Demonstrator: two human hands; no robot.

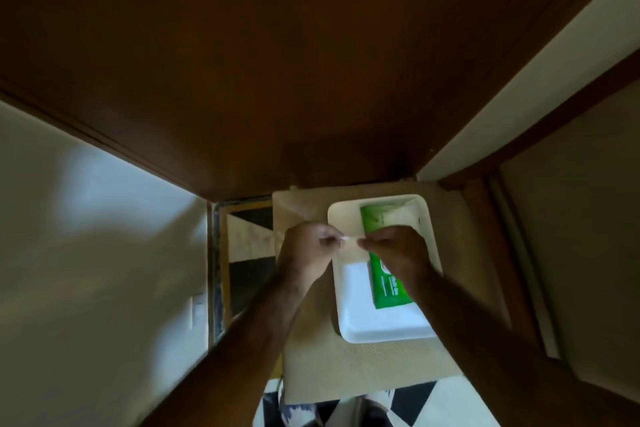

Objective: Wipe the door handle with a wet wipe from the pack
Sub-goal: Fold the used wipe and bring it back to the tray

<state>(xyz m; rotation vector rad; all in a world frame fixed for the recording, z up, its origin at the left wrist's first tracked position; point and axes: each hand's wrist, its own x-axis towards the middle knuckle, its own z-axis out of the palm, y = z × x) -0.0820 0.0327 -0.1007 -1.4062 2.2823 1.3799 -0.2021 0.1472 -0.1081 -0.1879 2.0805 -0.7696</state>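
**Wet wipe stretched between two hands above the pack; door handle out of view**

The wet wipe (349, 240) is a pale strip drawn taut between two pinching hands, held just above the near-left corner of the green pack (388, 263). The left hand (308, 246) grips one end between thumb and fingertips, fingers curled in; the right hand (394, 253) pinches the other end the same way, directly over the pack, covering its middle. The grip looks meant to spread or unfold the sheet so it presents a flat face for wiping, though blur makes the wipe's full extent hard to read.

The pack lies lengthwise in a white tray (377, 326), toward the tray's right side, its printed end nearer the person. Whether its flap is open or shut cannot be told, since the right hand hides it. The tray sits on a tan, woven-looking surface (363, 371), apparently a stool or small stand placed tight against the foot of the dark brown door (277, 62), which keeps the pack within reach of the work.

Beyond the pack the door fills the upper frame. Its handle is not visible, so the wiping appears not yet begun. A pale wall (86, 236) lies left of the pack, and patterned black-and-white floor (415, 402) shows nearer the person.
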